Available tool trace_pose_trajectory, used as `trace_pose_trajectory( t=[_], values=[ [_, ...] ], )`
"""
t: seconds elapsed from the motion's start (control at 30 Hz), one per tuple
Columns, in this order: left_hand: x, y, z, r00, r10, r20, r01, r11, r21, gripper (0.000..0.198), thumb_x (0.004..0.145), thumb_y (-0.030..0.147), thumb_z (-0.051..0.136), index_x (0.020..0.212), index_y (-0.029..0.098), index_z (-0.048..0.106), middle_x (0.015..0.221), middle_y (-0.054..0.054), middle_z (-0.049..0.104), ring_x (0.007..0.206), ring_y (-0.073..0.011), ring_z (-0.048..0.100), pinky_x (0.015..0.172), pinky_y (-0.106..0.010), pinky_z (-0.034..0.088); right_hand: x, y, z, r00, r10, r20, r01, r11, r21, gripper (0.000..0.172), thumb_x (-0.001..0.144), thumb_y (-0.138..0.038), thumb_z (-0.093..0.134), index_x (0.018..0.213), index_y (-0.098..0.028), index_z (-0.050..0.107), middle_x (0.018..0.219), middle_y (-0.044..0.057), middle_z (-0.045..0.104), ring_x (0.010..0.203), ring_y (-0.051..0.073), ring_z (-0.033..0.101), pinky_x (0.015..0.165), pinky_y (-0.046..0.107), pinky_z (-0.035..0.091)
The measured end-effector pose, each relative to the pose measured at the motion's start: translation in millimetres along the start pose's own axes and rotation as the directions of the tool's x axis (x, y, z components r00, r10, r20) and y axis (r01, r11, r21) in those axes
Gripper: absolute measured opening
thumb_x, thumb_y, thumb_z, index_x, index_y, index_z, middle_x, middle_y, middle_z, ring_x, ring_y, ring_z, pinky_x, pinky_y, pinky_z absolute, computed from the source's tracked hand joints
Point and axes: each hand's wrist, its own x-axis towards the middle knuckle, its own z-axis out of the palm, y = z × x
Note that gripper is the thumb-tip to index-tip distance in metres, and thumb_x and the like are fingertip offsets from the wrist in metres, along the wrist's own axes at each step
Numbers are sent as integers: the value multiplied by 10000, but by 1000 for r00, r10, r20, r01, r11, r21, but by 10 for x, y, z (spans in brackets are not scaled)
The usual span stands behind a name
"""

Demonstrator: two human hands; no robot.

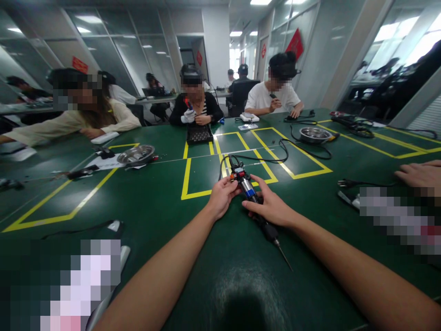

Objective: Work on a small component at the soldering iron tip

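A corded electric screwdriver (246, 186) with a silver, blue and black body slants across the middle of the head view. Its long thin bit (284, 257) points down toward my side, and its black cord (262, 158) runs from the far end across the table. My left hand (222, 196) pinches the far end beside the cord, near a small orange part. Around the middle of the body, my right hand (272, 202) has its thumb and fingers closed on either side. My fingers hide part of the casing.
Yellow tape (200, 193) marks rectangles on the green table (165, 193). Metal bowls stand at left (136, 155) and right (314, 134). A black tray (200, 135) lies before a person opposite. At right are a plug (344, 183) and another person's hand (420, 176).
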Motion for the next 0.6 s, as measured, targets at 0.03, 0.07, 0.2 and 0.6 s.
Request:
trace_pose_trajectory(
  t=[0.03,0.07,0.2,0.6],
  values=[
    [-1,1,0,1000,2,0,-2,1000,-2,319,791,197,785,1080,117,676,1048,-93,716,909,-158,683,907,-333,547,-1,-7,-1,1000,4,9,-4,1000,20,934,897,-330,698,1597,-299,81,819,-2,690,668,200,720,633,340,564],
    [-1,3,-1,1000,3,-1,-3,1000,-4,317,791,196,783,1078,116,675,1053,-95,714,915,-159,682,902,-331,547,-1,-12,-1,1000,8,21,-9,999,43,944,894,-322,700,1600,-302,73,809,-7,681,658,198,718,615,332,566],
    [-5,10,-2,1000,0,-3,0,1000,-4,328,791,182,775,1095,116,671,1045,-90,717,911,-153,677,874,-309,544,3,-14,12,998,20,62,-30,986,163,968,880,-304,712,1603,-311,68,787,-15,661,633,191,708,560,314,575],
    [-13,9,12,1000,0,4,0,1000,9,310,800,187,766,1091,120,683,1079,-96,710,921,-168,675,922,-352,529,40,43,66,994,37,106,-75,918,389,1017,839,-255,730,1605,-341,66,814,-21,664,640,175,703,553,300,594]
  ],
)
